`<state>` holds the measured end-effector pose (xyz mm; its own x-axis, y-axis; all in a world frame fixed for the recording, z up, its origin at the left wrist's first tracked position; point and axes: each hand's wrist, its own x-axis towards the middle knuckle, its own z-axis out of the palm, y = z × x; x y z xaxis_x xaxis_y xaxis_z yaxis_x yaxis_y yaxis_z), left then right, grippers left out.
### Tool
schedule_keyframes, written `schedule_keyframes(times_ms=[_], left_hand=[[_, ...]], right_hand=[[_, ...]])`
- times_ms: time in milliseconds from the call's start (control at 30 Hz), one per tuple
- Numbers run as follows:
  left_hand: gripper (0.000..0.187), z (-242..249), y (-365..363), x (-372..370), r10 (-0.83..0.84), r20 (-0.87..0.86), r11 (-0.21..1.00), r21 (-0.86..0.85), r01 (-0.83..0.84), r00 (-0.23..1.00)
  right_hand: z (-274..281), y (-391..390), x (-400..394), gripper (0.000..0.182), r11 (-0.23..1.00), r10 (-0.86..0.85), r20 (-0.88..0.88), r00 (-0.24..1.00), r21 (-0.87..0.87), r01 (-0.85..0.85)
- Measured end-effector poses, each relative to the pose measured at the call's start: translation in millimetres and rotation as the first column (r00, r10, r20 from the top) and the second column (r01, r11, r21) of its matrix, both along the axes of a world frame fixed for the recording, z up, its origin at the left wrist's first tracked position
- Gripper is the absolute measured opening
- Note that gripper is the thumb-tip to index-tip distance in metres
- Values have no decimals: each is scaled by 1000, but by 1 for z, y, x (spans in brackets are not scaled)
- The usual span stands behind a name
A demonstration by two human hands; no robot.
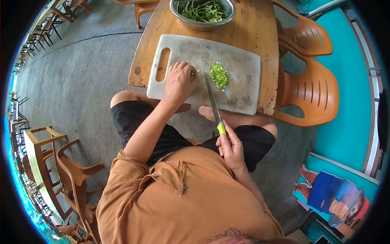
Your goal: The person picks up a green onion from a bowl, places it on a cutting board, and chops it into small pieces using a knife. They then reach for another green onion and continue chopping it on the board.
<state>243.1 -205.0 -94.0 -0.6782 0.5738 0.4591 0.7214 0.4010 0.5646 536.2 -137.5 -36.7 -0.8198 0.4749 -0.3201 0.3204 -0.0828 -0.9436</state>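
My right hand [231,148] is wrapped round the yellow-green handle of a kitchen knife [211,95]. The long blade points away from me, its tip over the white cutting board [248,65]. To the right of the blade lies a small heap of chopped green onion [219,76]. My left hand [180,81] rests on the board left of the blade, fingers curled in and closed. A tiny pale bit shows by its fingertips, but what the fingers hold, if anything, is hidden.
A metal bowl [203,25] of leafy greens [204,10] stands behind the board on the wooden table [254,24]. Orange plastic chairs [313,91] stand close on the right. Another chair [75,179] and a table [42,171] are at the left.
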Motion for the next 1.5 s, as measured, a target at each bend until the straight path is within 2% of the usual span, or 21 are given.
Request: schedule_keyframes(times_ms=[233,267,400,667,800,900,967,1067,1233,1500], left_hand=[[13,8,-2,5,-59,-2,998,-18,59,998],[12,9,-2,6,-59,-5,997,-56,58,998],[12,8,-1,7,-59,5,998,-26,59,998],[12,8,-1,9,-52,5,998,21,52,999],[13,4,-1,10,-42,-2,999,20,43,999],[16,2,-3,10,-40,23,999,-5,40,999],[14,-1,-4,8,-37,10,999,25,37,999],[13,0,-4,8,-32,11,999,33,32,999],[11,5,-4,7,-2,43,999,47,0,999],[9,7,-5,9,9,58,998,54,-12,998]], right_hand=[[-2,20,-13,49,998,-54,-46,998,-13,53],[1,22,-13,49,998,-57,-54,997,-25,56],[2,27,-10,49,992,-94,-95,991,-92,85],[1,18,-25,48,996,-36,-70,997,-88,30],[-7,22,-39,47,989,-31,-103,994,-145,16],[-7,25,-41,46,981,-76,-135,988,-187,50],[1,29,-39,48,979,-119,-80,990,-174,103],[8,34,-30,49,991,-80,-75,994,-110,71],[5,28,-7,48,991,14,-60,998,-131,-21],[-6,35,2,50,982,-21,-56,998,-186,10]])
